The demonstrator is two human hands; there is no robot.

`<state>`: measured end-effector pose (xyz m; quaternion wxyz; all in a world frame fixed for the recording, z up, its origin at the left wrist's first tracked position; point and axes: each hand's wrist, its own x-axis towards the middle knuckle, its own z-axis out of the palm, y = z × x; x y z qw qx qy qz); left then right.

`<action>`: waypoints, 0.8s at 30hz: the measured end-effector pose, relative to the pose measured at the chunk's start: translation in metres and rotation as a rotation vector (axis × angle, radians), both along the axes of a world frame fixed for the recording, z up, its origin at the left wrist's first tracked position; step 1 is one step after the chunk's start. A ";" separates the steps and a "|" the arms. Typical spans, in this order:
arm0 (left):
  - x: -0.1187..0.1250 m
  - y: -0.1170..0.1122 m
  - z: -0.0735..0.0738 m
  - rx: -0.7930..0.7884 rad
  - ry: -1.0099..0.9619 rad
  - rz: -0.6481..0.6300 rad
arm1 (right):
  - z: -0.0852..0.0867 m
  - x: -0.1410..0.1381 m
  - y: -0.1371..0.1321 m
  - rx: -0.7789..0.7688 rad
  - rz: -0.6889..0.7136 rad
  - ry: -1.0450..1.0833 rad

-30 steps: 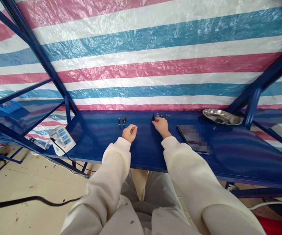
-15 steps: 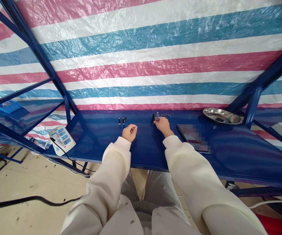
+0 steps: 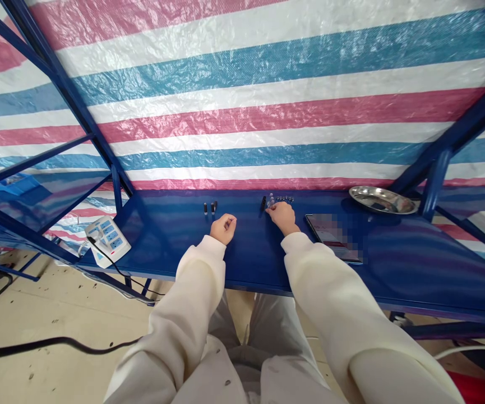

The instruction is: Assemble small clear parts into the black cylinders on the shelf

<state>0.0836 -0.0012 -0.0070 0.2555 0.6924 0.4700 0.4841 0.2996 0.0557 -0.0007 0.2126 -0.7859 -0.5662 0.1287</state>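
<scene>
My left hand (image 3: 224, 228) hovers over or rests on the middle of the blue table, its fingers curled into a pinch. Whatever is between them, if anything, is hidden. To its upper left stand small black cylinders with silvery ends (image 3: 206, 209). My right hand (image 3: 282, 216) is also pinched, fingertips down by a short row of small clear pieces (image 3: 272, 198). What those fingers grip is too small to make out. Just left of them is a small black cylindrical piece (image 3: 263, 203). Behind the right hand runs a row of small shiny metal pieces (image 3: 285, 199).
A phone (image 3: 335, 238) lies right of my right arm on the blue table (image 3: 250, 264). Farther back sits a shiny metal dish (image 3: 380, 201). A white power strip (image 3: 108, 240) with a black cable is at the left end. Blue frame posts and a striped sheet (image 3: 242, 112) stand behind.
My right hand's fingertips have shifted slightly right and down, away from the black piece, so more of the clear pieces shows. The left hand keeps its pinch in place.
</scene>
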 end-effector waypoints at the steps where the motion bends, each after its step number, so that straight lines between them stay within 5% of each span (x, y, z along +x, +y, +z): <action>1: 0.000 0.000 0.000 0.000 -0.002 0.001 | 0.001 0.000 0.000 -0.002 0.002 0.005; 11: -0.001 -0.001 0.003 0.003 -0.011 0.069 | 0.007 0.003 -0.002 -0.062 0.021 0.009; 17: -0.003 0.003 0.011 -0.082 -0.362 0.284 | 0.031 -0.001 -0.016 -0.046 0.052 -0.034; 24: -0.011 0.006 0.019 -0.176 -0.827 0.393 | 0.039 -0.061 -0.013 0.095 0.440 0.040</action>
